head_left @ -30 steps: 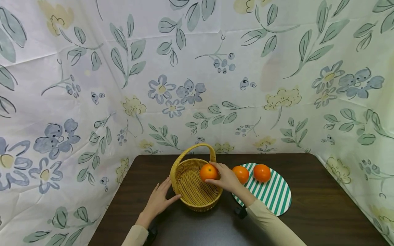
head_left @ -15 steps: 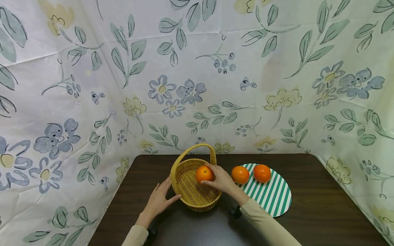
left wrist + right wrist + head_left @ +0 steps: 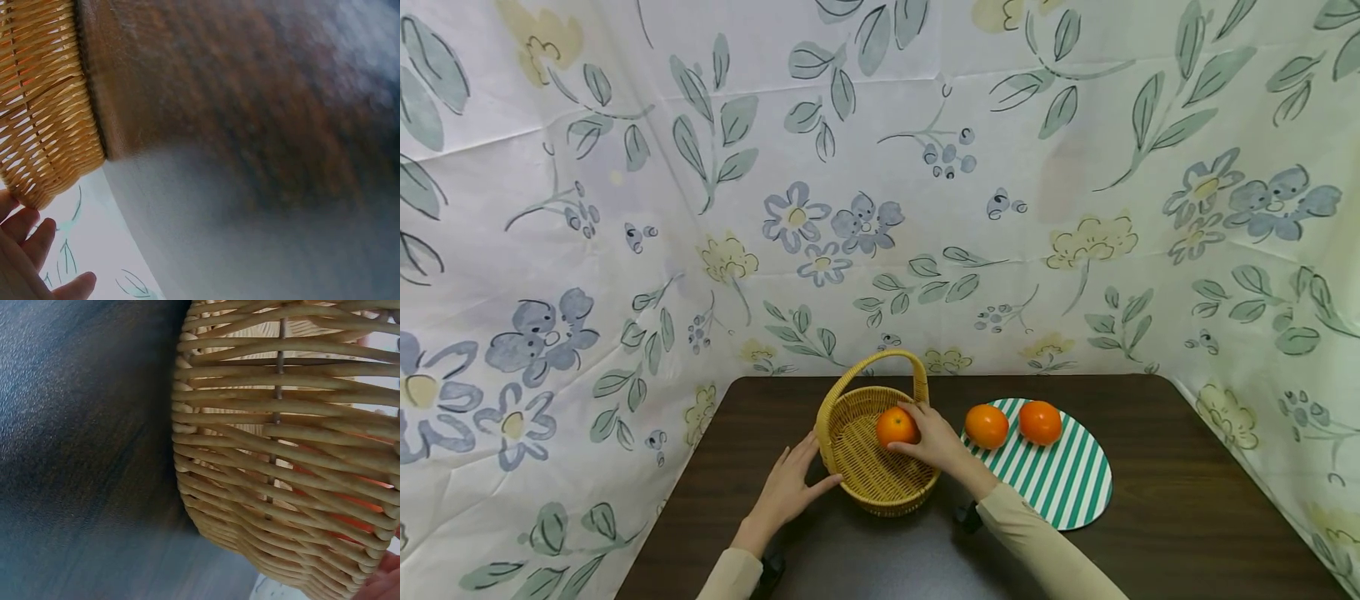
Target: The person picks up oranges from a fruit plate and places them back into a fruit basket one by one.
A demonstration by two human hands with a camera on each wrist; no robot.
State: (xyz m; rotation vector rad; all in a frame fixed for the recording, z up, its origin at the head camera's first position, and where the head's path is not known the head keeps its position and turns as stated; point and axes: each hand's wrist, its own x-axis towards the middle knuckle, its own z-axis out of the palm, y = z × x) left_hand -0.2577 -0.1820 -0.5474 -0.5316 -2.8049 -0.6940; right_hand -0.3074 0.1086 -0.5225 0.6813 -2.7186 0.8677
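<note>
A yellow wicker basket (image 3: pixel 868 479) with a tall arched handle stands on the dark table. My right hand (image 3: pixel 936 437) reaches over its right rim and holds an orange (image 3: pixel 895 428) between thumb and fingers, inside the basket. Whether the fruit touches the basket's floor cannot be told. My left hand (image 3: pixel 788 487) rests at the basket's left side, fingers extended and thumb spread. In the left wrist view, fingertips touch the edge of the weave (image 3: pixel 47 106). The right wrist view is mostly wicker wall (image 3: pixel 275 425), with orange colour showing through the gaps.
To the right lies an oval green-and-white striped placemat (image 3: pixel 1075 483). On its far part sit two more oranges, one on the left (image 3: pixel 987 427) and one on the right (image 3: pixel 1040 422). A floral cloth (image 3: pixel 880 208) hangs behind the dark wooden table (image 3: pixel 1195 500).
My right hand has carried the orange slightly left and down into the basket, then nearly stopped. The left hand and the basket have stayed in place.
</note>
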